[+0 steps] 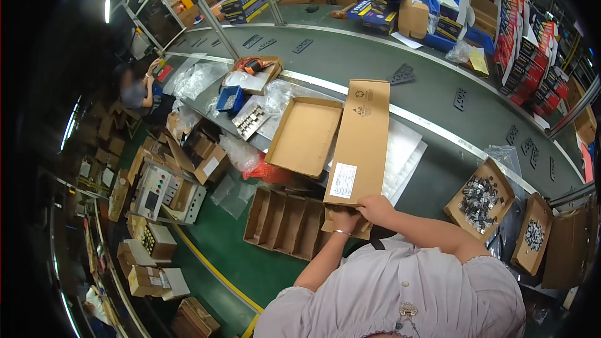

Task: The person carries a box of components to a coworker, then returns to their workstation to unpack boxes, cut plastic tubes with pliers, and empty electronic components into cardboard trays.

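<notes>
A long flat cardboard box (360,131) with a white label (344,180) lies across the bench, its near end towards me. My left hand (344,218) is at that near end, partly under the edge, and its fingers are hidden by the cardboard. My right hand (375,209) has its fingers bent over the box's near right corner, touching it. Flaps of cardboard show below the near end, around my left hand. To the left of the box sits an open shallow cardboard tray (305,134).
A divided cardboard box (285,222) stands below the bench edge. Right are a carton of dark metal parts (481,203) and one of small parts (533,235). A blue bin (230,99) is at left. Flat dark pieces lie on the conveyor (338,56). A co-worker (139,91) is far left.
</notes>
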Demonstrator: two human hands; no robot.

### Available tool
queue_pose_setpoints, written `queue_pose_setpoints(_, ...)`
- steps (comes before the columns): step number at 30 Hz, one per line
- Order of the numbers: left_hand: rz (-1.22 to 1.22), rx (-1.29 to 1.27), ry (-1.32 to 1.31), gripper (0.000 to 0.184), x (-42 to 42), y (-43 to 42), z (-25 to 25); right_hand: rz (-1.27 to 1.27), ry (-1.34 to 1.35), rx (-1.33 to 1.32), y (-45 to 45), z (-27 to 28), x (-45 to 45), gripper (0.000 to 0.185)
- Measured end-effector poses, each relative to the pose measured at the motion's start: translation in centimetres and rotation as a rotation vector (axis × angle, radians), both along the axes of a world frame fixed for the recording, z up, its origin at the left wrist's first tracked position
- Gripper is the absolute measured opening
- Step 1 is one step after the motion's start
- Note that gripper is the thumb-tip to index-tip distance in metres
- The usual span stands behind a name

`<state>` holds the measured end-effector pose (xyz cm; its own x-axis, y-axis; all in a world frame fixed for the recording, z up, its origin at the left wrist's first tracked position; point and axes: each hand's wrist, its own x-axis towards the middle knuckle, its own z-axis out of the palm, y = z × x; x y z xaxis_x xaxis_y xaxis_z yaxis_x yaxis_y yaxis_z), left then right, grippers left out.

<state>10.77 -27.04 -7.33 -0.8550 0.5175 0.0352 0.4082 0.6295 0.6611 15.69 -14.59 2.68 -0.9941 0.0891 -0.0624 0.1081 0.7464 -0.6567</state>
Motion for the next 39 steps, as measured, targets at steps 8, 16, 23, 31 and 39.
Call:
queue_pose_setpoints(8, 0.053, -0.354, 0.115, 0.072, 2.3, 1.6, -3.3, -0.002, -0.031, 0.011, -0.2, -0.2, 0.2, 0.016)
queue_pose_setpoints(16, -0.008, -0.222, 0.201, 0.064, 1.9, 1.6, -2.3, -0.001, -0.001, 0.041, 0.3, 0.2, 0.2, 0.016)
queue_pose_setpoints(23, 0.086, -0.437, 0.445, 0.07, 2.1, 2.9, -4.4, -0.037, -0.007, 0.01, 0.8, 1.1, 0.5, 0.017)
queue_pose_setpoints(31, 0.106, -0.168, 0.338, 0.069, 1.7, 2.7, -1.7, -0.006, 0.027, 0.058, 0.8, 1.9, 0.0, 0.017)
queue_pose_setpoints(39, 0.091, -0.217, 0.024, 0.069, 1.4, 2.4, -0.7, -0.01, 0.067, 0.045, 0.5, 2.5, -0.5, 0.016)
